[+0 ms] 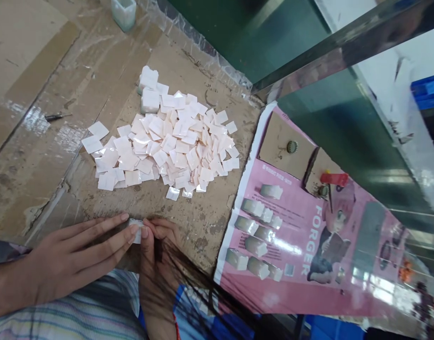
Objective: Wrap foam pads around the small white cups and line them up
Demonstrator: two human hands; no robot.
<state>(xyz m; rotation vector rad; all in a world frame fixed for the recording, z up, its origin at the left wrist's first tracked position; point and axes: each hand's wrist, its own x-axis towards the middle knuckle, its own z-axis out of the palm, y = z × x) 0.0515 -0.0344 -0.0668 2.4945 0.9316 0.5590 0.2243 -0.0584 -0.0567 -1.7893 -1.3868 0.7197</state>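
Note:
At the table's near edge, a small white square piece (137, 236) lies between my two hands. My right hand (159, 250) pinches it between thumb and fingers, partly behind dark strands of hair. From the other side, the fingertips of my left hand (86, 250) press on it, with those fingers long and nearly straight. What lies under the piece is hidden by my fingers. Beyond the hands spreads a heap of thin, pale, glossy squares (178, 141). Two small blocks topped with white squares, one of them this block (150, 101), stand at its far left edge.
Several pale translucent blocks (256, 267) lie in rows on a pink printed sheet (295, 300) to the right. Beside them are cardboard pieces (282, 144) and a red object (334, 179). A translucent cup (124, 14) and a thin dark tool (56, 116) are farther left. Green panels (220, 38) border the back.

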